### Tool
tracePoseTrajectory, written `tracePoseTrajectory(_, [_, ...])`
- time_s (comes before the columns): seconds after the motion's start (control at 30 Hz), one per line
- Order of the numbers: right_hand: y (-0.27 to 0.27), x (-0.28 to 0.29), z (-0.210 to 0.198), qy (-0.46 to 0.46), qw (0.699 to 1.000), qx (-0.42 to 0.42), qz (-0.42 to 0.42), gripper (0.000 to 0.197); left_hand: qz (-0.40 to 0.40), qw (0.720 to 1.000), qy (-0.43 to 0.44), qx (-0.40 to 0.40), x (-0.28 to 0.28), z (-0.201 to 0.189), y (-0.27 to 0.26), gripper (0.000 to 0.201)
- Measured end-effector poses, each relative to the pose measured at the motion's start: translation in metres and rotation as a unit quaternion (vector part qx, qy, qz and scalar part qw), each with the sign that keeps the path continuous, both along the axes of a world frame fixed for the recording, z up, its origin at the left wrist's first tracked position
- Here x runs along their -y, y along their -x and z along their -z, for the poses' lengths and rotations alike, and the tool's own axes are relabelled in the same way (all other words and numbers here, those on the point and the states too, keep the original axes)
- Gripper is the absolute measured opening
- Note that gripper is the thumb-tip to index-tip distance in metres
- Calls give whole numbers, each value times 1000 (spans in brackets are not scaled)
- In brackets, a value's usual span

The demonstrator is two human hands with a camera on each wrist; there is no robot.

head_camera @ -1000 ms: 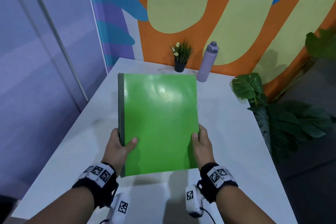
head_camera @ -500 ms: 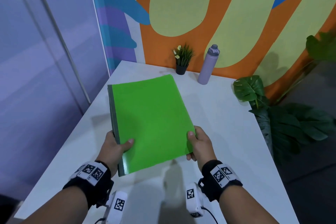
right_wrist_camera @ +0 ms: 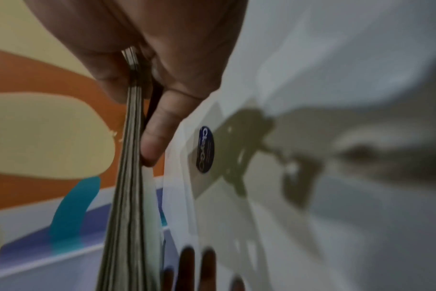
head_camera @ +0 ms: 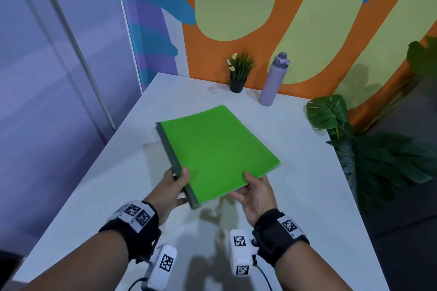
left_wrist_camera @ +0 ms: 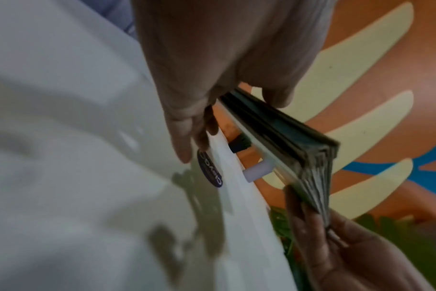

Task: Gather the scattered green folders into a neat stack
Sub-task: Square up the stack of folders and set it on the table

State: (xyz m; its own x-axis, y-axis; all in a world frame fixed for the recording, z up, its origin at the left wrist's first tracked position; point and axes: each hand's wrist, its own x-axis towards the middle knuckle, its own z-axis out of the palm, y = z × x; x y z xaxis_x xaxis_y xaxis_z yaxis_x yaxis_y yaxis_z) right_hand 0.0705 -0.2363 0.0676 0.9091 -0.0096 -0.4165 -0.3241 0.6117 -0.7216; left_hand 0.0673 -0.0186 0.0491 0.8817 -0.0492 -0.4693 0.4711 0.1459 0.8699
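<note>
A stack of green folders with dark grey spines hangs just above the white table, tilted so its far end points up and left. My left hand grips the spine edge near the front corner, thumb on top. My right hand holds the front right edge, thumb on the cover and fingers underneath. The left wrist view shows the stack's layered spines between thumb and fingers. Seen edge-on in the right wrist view, the stack is pinched by my right hand.
A small potted plant and a lilac water bottle stand at the table's far edge against the painted wall. Large leafy plants crowd the table's right side. A round blue sticker sits on the tabletop.
The stack has dropped from upright in front of me towards flat over the table and has turned anticlockwise. Both hands kept their hold and moved forward and down.
</note>
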Motion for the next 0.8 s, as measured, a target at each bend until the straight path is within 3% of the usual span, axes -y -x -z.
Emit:
tracePoseTrajectory(0.1, [-15, 27, 9, 17, 997, -38, 66, 32, 55, 975, -217, 10, -7, 6, -6, 78])
tracePoseTrajectory(0.2, [-31, 49, 17, 19, 988, -48, 144, 31, 116, 904, -411, -11, -32, 29, -15, 83])
tracePoseTrajectory(0.33, [-54, 75, 39, 39, 970, -87, 225, 37, 171, 810, -556, -76, -59, 60, -21, 87])
tracePoseTrajectory(0.4, [-63, 83, 49, 37, 960, -124, 247, 41, 184, 771, -601, -103, -69, 70, -21, 91])
tracePoseTrajectory(0.53, [-78, 82, 59, 49, 952, -171, 250, 36, 202, 720, -649, -140, -77, 78, -19, 98])
tracePoseTrajectory(0.67, [-97, 76, 66, 67, 940, -194, 272, 26, 204, 707, -656, -166, -78, 77, -21, 95])
tracePoseTrajectory(0.7, [-102, 75, 68, 87, 937, -199, 274, 23, 202, 708, -656, -166, -77, 79, -23, 94])
tracePoseTrajectory(0.8, [-115, 84, 71, 325, 904, -222, 168, 31, 199, 705, -658, -171, -77, 84, -26, 93])
